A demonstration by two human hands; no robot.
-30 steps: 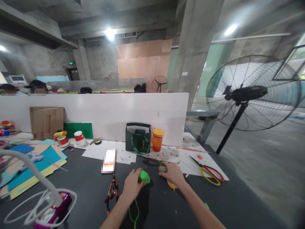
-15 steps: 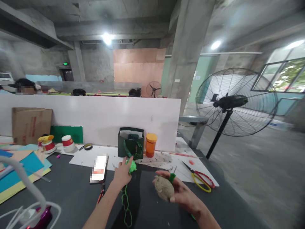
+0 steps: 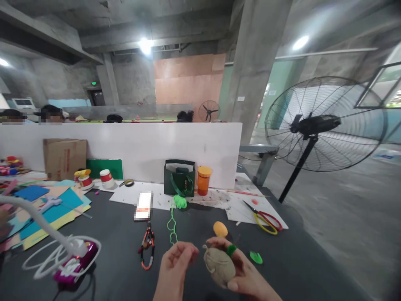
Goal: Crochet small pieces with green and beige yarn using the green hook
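My right hand (image 3: 247,271) is closed around a beige oval bundle (image 3: 219,266) with a small knotted tip at its upper left. A green band (image 3: 231,250) circles a finger of that hand. To the left, my left hand (image 3: 178,263) has its fingertips pinched together, close to the bundle but apart from it. Whatever is in the pinch is too small to make out. Bright green yarn (image 3: 171,225) trails from a small yarn ball (image 3: 180,202) down to behind my left hand. An orange-yellow egg-shaped piece (image 3: 220,228) lies just beyond the bundle.
Red-and-yellow scissors (image 3: 266,221) and a green scrap (image 3: 256,257) lie to the right. Behind stand a dark green bag (image 3: 179,179) and an orange jar (image 3: 204,180). A phone (image 3: 143,205), beaded strap (image 3: 147,251) and purple lamp base (image 3: 77,263) are leftward. A white partition (image 3: 140,146) borders the table.
My left hand has come back from the green yarn ball toward the bundle, its fingers now pinched. My right hand still holds the bundle. The view has shifted, showing more of the table's left.
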